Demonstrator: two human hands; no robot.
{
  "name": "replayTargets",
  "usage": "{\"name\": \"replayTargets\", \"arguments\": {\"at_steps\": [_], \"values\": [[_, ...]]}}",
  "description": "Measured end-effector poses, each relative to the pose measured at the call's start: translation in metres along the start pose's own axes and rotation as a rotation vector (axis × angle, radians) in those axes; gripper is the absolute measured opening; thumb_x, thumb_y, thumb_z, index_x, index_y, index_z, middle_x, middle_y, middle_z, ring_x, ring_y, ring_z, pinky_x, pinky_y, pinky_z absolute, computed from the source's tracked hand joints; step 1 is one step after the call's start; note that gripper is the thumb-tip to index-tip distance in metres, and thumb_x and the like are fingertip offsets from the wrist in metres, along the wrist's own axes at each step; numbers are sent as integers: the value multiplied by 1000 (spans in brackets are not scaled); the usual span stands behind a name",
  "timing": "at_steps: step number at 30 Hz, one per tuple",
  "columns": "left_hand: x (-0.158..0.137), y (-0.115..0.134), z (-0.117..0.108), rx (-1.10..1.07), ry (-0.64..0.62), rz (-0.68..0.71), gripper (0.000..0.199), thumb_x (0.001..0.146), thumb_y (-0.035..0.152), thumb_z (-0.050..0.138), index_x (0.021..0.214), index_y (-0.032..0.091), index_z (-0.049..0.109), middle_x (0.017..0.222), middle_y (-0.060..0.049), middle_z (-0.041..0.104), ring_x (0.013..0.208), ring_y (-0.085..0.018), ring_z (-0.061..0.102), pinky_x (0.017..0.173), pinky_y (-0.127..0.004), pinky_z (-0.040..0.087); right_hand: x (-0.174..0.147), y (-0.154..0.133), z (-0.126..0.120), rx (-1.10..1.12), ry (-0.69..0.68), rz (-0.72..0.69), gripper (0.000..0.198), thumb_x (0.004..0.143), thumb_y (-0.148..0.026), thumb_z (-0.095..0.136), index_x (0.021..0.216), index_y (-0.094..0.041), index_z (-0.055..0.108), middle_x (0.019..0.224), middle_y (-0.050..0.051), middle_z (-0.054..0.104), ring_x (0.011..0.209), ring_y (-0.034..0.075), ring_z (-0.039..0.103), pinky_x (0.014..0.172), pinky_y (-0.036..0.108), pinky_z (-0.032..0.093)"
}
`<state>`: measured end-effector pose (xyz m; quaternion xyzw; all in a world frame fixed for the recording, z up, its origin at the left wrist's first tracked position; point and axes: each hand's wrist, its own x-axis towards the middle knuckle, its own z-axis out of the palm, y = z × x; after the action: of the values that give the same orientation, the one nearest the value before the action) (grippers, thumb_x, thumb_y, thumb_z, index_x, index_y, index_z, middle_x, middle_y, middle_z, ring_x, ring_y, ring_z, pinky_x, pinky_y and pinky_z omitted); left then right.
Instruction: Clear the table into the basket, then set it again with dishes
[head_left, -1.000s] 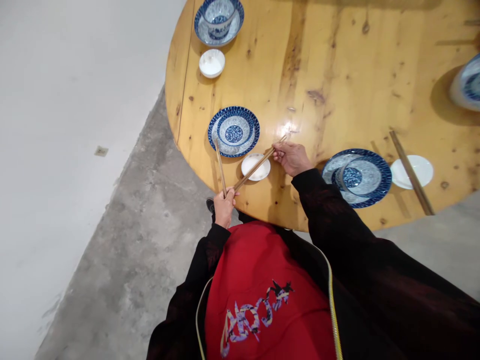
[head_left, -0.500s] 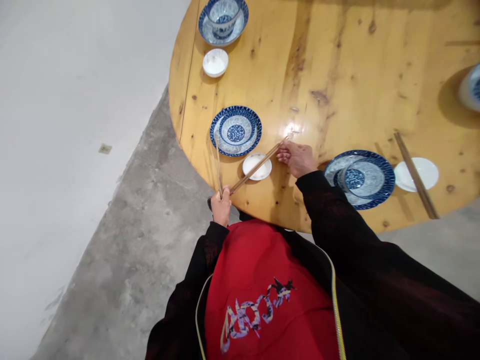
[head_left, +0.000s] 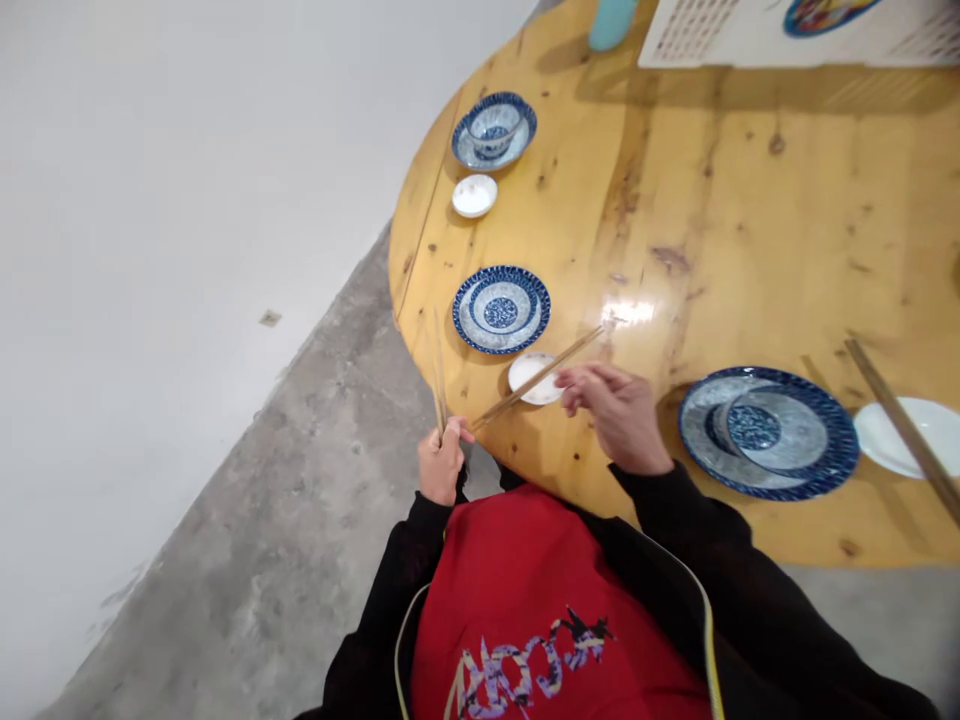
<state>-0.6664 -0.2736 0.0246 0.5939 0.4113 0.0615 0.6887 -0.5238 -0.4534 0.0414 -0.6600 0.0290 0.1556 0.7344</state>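
My left hand (head_left: 442, 462) is closed around thin wooden chopsticks (head_left: 439, 385), which point up past the table edge. Another pair of chopsticks (head_left: 576, 347) lies slantwise across a small white dish (head_left: 544, 393), its near end close to my left fingertips. Just right of that dish is my right hand (head_left: 619, 412), fingers loosely bent and apart, with nothing visible in them. A blue-and-white plate (head_left: 501, 309) rests behind the dish. To the right of my right hand stands another patterned plate (head_left: 817, 440) with a clear-sided bowl (head_left: 753, 427) on it.
On the wooden table (head_left: 735, 240), chopsticks (head_left: 904, 430) cross a white dish (head_left: 885, 440) at the right. Farther back left are a plate with a bowl (head_left: 493, 135) and a small white dish (head_left: 475, 196). A teal cup (head_left: 611, 22) and a printed white panel (head_left: 739, 35) stand at the back.
My right hand has moved off the far end of the slanted chopsticks, which now lie across the small dish. The view has tilted up, bringing in the cup and panel.
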Motion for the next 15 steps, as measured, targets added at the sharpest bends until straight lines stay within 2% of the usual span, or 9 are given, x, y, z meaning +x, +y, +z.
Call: {"name": "replayTargets", "arguments": {"at_steps": [2, 3, 7, 11, 15], "values": [[-1, 6, 2, -35, -113, 28, 61, 86, 71, 65, 90, 12, 74, 65, -3, 66, 37, -2, 30, 40, -23, 16, -8, -4, 31, -54, -190, 39, 36, 80, -55, 78, 83, -20, 75, 73, 4, 69, 54, 13, 57, 50, 27, 48], [1, 9, 3, -53, -168, 33, 63, 87, 74, 62, 90, 12, 74, 64, -4, 66, 36, -2, 30, 40, -23, 15, -9, -4, 47, -70, -240, 61, 39, 79, -58, 78, 86, -20, 75, 70, 3, 67, 54, 14, 57, 49, 27, 47], [20, 18, -11, -57, -326, 30, 65, 89, 76, 58, 84, 12, 71, 62, -5, 66, 35, -3, 31, 40, -24, 16, 0, 5, 106, -84, -284, 107, 43, 79, -61, 76, 90, -20, 73, 60, -1, 59, 51, 13, 50, 48, 27, 39], [55, 34, -57, 21, -422, 13, 61, 90, 73, 57, 81, 14, 67, 61, -3, 64, 35, -3, 32, 41, -24, 18, 12, 14, 161, -2, -279, 84, 40, 79, -59, 76, 72, -21, 66, 57, -1, 54, 51, 11, 43, 48, 27, 34], [95, 57, -119, 116, -498, -26, 59, 88, 72, 57, 83, 14, 66, 60, -2, 63, 36, -4, 32, 42, -24, 18, 21, 23, 225, 86, -281, 151, 43, 72, -61, 81, 76, -19, 70, 59, -2, 54, 50, 9, 43, 47, 25, 32]]}}
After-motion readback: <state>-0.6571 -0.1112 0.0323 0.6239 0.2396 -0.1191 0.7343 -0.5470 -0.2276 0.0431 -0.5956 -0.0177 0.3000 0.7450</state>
